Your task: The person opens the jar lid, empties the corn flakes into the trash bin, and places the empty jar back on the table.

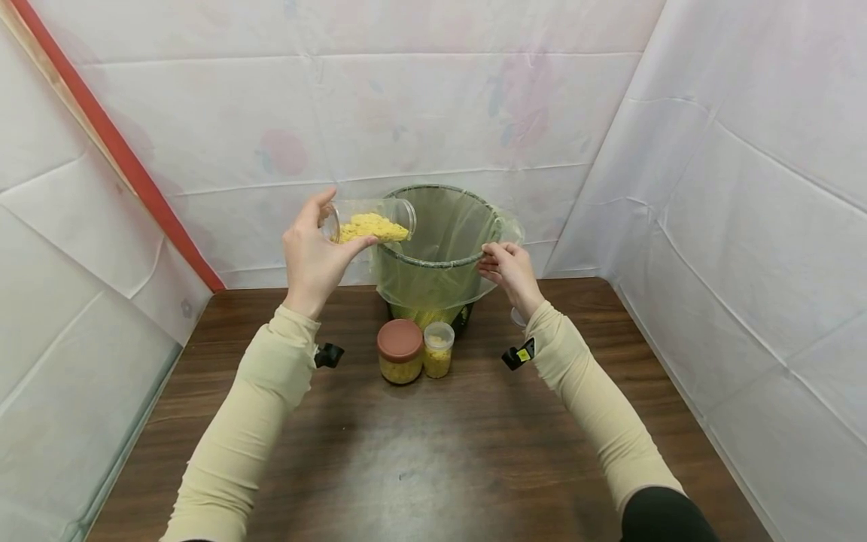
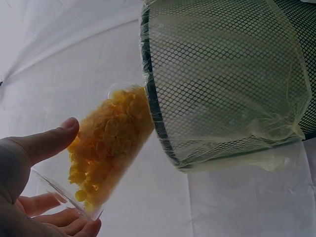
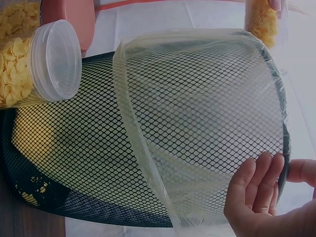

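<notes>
My left hand point(image 1: 313, 252) grips a clear plastic jar point(image 1: 372, 226) of yellow flakes by one end. The jar lies nearly on its side, its other end at the left rim of a dark mesh trash bin point(image 3: 74, 118). In the left wrist view the flakes point(image 2: 116, 128) fill much of the jar, between thumb and fingers. A thin yellow-green bag point(image 1: 433, 286) lines the bin and folds down over its outside. On the right side, my right hand point(image 1: 512, 272) pinches the bagged rim, fingers outside and thumb across the edge.
In front of the bin stand a jar with a reddish-brown lid point(image 1: 400, 340) and a smaller clear jar point(image 1: 438, 354), both holding yellow flakes. A clear round piece point(image 1: 518, 317) lies by the right wrist. White sheeting point(image 1: 433, 113) hangs behind the wooden table point(image 1: 406, 467).
</notes>
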`<state>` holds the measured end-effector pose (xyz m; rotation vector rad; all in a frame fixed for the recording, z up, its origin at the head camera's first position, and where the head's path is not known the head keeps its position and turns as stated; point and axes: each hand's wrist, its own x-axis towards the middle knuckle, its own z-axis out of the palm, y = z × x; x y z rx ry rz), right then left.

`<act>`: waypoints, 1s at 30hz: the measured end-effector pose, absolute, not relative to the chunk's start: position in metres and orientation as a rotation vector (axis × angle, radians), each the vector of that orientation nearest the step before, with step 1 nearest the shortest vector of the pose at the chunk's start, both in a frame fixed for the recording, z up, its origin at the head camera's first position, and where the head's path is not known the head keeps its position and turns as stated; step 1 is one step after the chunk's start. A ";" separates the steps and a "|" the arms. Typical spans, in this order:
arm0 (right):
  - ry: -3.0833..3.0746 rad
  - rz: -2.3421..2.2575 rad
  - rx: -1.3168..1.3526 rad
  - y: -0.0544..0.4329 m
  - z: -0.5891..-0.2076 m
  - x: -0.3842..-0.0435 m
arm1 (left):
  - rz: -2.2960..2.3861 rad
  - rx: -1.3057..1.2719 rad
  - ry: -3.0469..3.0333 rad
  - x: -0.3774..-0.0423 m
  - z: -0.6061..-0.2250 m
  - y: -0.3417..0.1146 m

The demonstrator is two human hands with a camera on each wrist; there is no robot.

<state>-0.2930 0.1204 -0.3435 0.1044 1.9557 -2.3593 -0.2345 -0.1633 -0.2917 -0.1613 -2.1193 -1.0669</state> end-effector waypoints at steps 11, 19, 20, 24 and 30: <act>1.936 -2.366 0.095 0.120 -0.343 -0.293 | -1.051 -0.129 -2.133 -0.233 -0.292 -0.163; 1.930 -2.384 0.085 0.119 -0.344 -0.293 | -1.072 -0.119 -2.129 -0.233 -0.292 -0.164; 1.930 -2.385 0.088 0.118 -0.344 -0.293 | -1.074 -0.118 -2.128 -0.233 -0.292 -0.165; 1.927 -2.389 0.104 0.118 -0.344 -0.293 | -1.076 -0.122 -2.120 -0.233 -0.292 -0.165; 1.930 -2.388 0.102 0.119 -0.343 -0.294 | -1.076 -0.126 -2.113 -0.234 -0.291 -0.164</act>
